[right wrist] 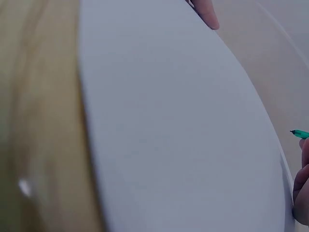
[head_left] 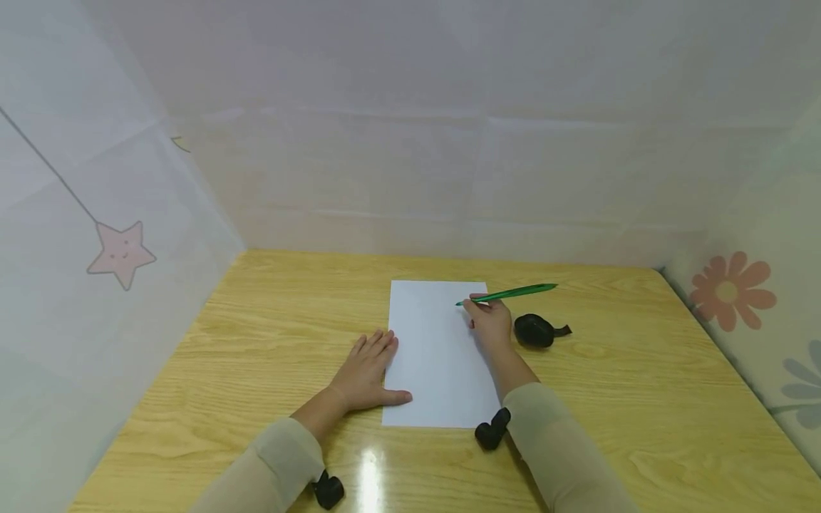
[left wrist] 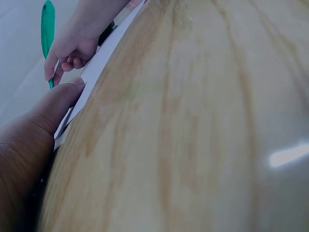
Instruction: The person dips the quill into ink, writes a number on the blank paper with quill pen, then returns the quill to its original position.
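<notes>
A blank white sheet of paper (head_left: 432,356) lies upright-wise on the wooden table. My right hand (head_left: 492,329) is over the paper's upper right side and pinches a slim green pen (head_left: 516,292) with a leaf-shaped body. Its dark tip (right wrist: 292,131) shows in the right wrist view, angled toward the sheet, while the wide end points up and right. On the lower left edge of the paper, my left hand (head_left: 364,374) rests with fingers spread and the thumb (left wrist: 70,92) reaching onto the sheet. No marks show on the paper.
Just right of my right hand sits a rounded black object (head_left: 534,331) with a short tail. Small black devices hang at both sleeve cuffs. Pale cloth (head_left: 410,164) encloses the table (head_left: 276,306) at the back and sides, printed with a star and flowers.
</notes>
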Demonstrator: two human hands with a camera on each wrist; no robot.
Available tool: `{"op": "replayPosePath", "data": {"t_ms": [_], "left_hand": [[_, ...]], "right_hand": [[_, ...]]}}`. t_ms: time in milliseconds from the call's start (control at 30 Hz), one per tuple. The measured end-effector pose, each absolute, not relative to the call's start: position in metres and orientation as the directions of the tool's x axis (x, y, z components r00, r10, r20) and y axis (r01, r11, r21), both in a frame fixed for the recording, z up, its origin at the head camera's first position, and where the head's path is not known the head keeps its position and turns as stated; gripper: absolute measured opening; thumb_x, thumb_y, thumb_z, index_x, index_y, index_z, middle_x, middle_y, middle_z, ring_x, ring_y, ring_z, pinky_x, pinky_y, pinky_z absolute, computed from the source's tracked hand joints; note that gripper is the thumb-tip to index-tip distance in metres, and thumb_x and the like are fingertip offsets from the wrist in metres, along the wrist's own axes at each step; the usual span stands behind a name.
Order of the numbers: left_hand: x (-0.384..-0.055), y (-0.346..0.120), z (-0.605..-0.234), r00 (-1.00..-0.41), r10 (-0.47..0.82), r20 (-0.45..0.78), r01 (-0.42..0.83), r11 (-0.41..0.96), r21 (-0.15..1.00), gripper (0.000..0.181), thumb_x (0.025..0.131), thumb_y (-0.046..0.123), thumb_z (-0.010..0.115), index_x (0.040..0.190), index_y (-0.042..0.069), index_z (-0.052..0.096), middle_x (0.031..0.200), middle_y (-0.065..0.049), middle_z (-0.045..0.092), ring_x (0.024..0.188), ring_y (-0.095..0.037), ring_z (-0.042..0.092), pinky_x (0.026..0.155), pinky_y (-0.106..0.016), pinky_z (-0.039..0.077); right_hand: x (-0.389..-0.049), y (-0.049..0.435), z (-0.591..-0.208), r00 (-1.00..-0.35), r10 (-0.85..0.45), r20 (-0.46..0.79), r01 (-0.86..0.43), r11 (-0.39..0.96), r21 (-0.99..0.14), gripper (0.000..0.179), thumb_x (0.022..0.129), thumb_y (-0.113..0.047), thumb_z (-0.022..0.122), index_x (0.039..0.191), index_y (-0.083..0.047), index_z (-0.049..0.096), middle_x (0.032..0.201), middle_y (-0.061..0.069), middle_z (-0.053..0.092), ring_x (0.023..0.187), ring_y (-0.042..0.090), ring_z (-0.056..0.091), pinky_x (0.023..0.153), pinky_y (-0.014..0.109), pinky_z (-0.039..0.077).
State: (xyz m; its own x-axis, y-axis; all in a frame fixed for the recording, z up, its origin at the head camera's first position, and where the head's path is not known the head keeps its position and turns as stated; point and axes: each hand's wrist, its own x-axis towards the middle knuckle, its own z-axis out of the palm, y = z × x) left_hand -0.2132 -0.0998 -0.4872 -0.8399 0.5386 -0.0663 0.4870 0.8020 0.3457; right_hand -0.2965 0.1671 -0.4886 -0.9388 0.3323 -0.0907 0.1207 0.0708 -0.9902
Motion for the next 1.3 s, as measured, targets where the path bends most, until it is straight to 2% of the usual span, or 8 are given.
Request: {"op": "replayPosePath", "data": {"t_ms": [233,533,1300], "left_hand": [[-0.2118,-0.0988,-0.4871,-0.838,0.543,-0.059,0.493,0.798,0.346,0.107,0.081,0.070,0.061,0.155,0.003,0.024,0.164,-0.011,0.018,0.154,-0.029,0.010,0.125,-0.052,0.005],[-0.2117,-0.0973,-0.4866,-0.836,0.546,-0.053,0.498,0.797,0.342,0.106,0.081,0.070,0.061,0.154,0.002,0.025,0.164,-0.012,0.020,0.153,-0.030,0.011,0.124,-0.053,0.006],[-0.2114,-0.0987,-0.4881,-0.840,0.540,-0.055,0.491,0.799,0.348,0.107,0.080,0.071,0.062,0.155,0.003,0.025,0.164,-0.011,0.019,0.154,-0.029,0.011,0.125,-0.052,0.005]], "right_hand": [[-0.2963,0.1635,-0.4859,-0.936,0.341,-0.086,0.123,0.088,-0.989,0.026,0.088,-0.015,0.071,0.109,-0.002,0.067,0.076,-0.004,0.067,0.046,0.007,0.052,0.047,0.017,0.042],[-0.2982,0.1616,-0.4838,-0.934,0.342,-0.098,0.154,0.140,-0.978,0.029,0.090,-0.018,0.069,0.114,-0.002,0.065,0.097,0.017,0.071,0.049,0.007,0.053,0.050,0.017,0.045],[-0.3004,0.1574,-0.4853,-0.935,0.320,-0.153,0.221,0.188,-0.957,0.030,0.092,-0.024,0.067,0.116,-0.007,0.064,0.107,0.018,0.069,0.053,0.007,0.054,0.053,0.017,0.047]]}}
